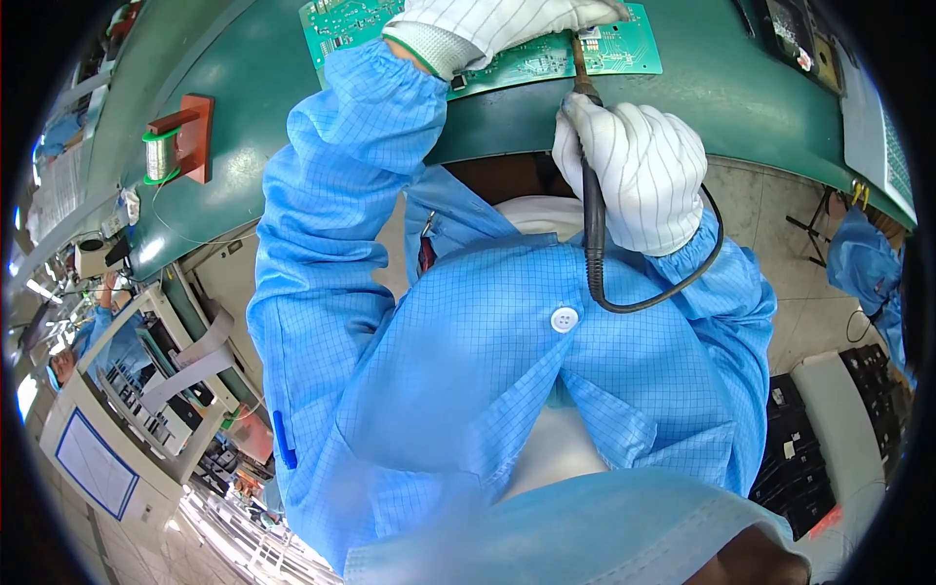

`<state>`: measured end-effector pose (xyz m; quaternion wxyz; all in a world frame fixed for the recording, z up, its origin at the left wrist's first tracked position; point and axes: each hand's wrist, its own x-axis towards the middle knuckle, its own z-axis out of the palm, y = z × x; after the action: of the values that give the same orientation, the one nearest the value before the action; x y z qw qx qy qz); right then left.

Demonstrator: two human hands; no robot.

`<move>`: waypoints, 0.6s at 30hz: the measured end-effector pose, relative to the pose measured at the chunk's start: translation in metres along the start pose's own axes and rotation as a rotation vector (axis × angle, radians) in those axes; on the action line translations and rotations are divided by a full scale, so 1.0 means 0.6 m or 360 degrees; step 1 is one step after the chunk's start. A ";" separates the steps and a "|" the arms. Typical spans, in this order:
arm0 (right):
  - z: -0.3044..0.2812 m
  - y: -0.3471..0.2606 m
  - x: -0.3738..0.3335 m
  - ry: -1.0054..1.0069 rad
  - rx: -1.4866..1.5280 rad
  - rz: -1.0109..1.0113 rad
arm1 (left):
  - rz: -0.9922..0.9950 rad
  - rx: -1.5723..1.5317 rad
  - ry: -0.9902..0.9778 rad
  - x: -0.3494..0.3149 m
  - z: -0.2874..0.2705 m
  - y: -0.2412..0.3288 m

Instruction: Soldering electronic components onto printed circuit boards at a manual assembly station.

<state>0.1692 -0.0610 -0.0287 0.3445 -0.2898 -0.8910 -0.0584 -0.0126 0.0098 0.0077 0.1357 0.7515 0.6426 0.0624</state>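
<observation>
A soldering iron [593, 205] with a dark handle and cable is gripped in my right hand [639, 171], in a white striped glove. Its tip points away from me and reaches a green circuit board [632, 49] at the far edge of the view. Over the board, my left hand [497, 27], gloved too, has its fingers drawn together toward the right, the fingertips close to the iron's tip. What those fingers hold, if anything, is too small to make out. The top of this hand is partly cut off by the frame.
On the green bench [258, 93], a spool of solder wire [161, 156] sits on a red-brown stand [200, 136] at the left. Its thin wire trails toward my left sleeve. A dark device [795, 39] lies at the far right. The iron's cable [673, 292] loops around my right wrist.
</observation>
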 end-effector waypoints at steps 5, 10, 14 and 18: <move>0.002 0.001 -0.003 0.0024 0.0027 0.0015 | 0.0009 0.0047 -0.0042 0.005 0.000 -0.001; 0.009 0.004 -0.006 0.0112 0.0006 0.0025 | 0.0011 -0.0011 -0.0149 0.012 -0.009 0.002; 0.010 0.004 -0.007 0.0162 0.0062 0.0049 | -0.0017 -0.0049 -0.0235 0.011 -0.013 0.001; 0.028 0.012 -0.018 0.0340 0.0072 0.0004 | 0.0019 -0.0028 -0.0204 0.012 -0.010 0.000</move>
<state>0.1699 -0.0548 -0.0488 0.4440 -0.2751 -0.8500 -0.0683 -0.0128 0.0175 0.0128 0.1829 0.7566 0.6275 0.0206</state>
